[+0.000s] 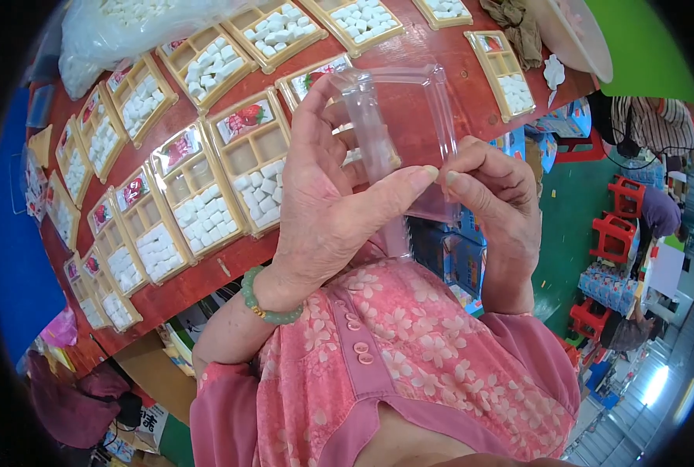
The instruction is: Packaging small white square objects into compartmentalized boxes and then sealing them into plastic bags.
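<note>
In front of my chest I hold a clear plastic cover, a shallow box shape with raised edges. My left hand is wrapped around its left side, with the thumb stretched across to its lower right edge. My right hand pinches that edge between thumb and fingers, close to the left thumb tip. Behind my left hand is a beige compartment tray with white blocks and a strawberry-printed card. Another tray is partly hidden behind the cover.
Several similar filled trays stand in rows on the red table. A clear plastic bag lies at the far left, a brown cloth and a pale round container at the far right. Red stools and other people are off to the right.
</note>
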Demonstrator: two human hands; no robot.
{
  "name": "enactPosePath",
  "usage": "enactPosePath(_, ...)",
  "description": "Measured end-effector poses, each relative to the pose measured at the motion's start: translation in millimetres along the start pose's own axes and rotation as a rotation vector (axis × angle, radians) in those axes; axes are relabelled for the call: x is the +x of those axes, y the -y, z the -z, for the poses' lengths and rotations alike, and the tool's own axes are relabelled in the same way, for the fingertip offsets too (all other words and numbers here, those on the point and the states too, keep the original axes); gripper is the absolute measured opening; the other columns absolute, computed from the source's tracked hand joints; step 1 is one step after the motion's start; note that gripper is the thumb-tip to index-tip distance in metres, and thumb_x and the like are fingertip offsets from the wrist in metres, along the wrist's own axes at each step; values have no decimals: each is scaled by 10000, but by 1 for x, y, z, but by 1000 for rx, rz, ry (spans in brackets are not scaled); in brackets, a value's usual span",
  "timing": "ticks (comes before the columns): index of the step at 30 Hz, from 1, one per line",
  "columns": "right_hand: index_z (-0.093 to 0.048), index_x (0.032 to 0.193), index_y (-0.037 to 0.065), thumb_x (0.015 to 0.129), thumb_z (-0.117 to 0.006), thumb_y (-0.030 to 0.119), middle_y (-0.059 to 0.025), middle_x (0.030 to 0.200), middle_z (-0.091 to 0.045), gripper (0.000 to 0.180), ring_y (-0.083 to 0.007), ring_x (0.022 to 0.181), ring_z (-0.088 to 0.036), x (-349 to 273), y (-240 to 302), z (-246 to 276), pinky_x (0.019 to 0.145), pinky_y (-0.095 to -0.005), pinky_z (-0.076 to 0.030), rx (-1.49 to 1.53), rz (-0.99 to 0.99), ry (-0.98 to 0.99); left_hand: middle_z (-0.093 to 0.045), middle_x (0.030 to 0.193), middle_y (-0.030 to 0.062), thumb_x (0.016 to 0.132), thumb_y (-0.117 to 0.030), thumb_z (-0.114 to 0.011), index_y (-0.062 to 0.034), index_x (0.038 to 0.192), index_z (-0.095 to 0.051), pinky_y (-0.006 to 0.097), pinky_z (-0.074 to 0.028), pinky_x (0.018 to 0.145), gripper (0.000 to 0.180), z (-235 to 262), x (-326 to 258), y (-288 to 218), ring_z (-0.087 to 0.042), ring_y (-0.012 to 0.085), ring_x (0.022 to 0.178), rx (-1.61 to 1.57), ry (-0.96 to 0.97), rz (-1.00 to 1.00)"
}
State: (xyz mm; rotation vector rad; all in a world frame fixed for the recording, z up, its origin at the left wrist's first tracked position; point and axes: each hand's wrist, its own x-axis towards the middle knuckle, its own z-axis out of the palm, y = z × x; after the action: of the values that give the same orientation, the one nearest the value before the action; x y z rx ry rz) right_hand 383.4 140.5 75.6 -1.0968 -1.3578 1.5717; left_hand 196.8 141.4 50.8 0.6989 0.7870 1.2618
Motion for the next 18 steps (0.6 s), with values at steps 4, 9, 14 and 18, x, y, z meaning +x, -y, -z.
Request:
enactPosePath(4, -610, 865, -9, 867, -623, 16, 3, 770, -558, 28, -44, 688, -521, 0, 1, -16, 579, -193, -403, 4, 18, -71, -481, 1204, 115, 730, -13, -716, -4, 1304, -364, 347, -459, 931, 673, -5, 0, 3, -507, 205, 1113, -12, 11, -28)
enactPosePath(9, -581, 795, 13, 837, -658, 2, 11, 732, -566, 89, -39, 677, -538, 2, -4, -11, 574, -194, -415, 73, -10, -4, -469, 1215, 137, 728, -12, -733, 14, 1353, -251, 339, -475, 912, 790, -5, 3, 1, -521, 218, 1103, -3, -5, -11)
enactPosePath(14, -570, 817, 16, 797, -694, -20, 8, 729, -569, 130, -36, 665, -545, 7, -10, 0, 588, -185, -432, 105, 16, 128, -453, 1235, 136, 738, 17, -708, 6, 1425, -153, 337, -488, 886, 884, -1, 2, 5, -529, 211, 1072, -42, 11, 10)
enactPosePath(18, -556, 978, -2, 784, -669, -84, 3, 757, -571, 239, -46, 684, -554, 9, 2, -5, 599, -178, -441, 80, 12, -74, -454, 1233, 111, 743, 39, -667, -27, 1424, -214, 314, -489, 850, 820, 2, 4, 1, -525, 179, 1039, -78, -35, 37)
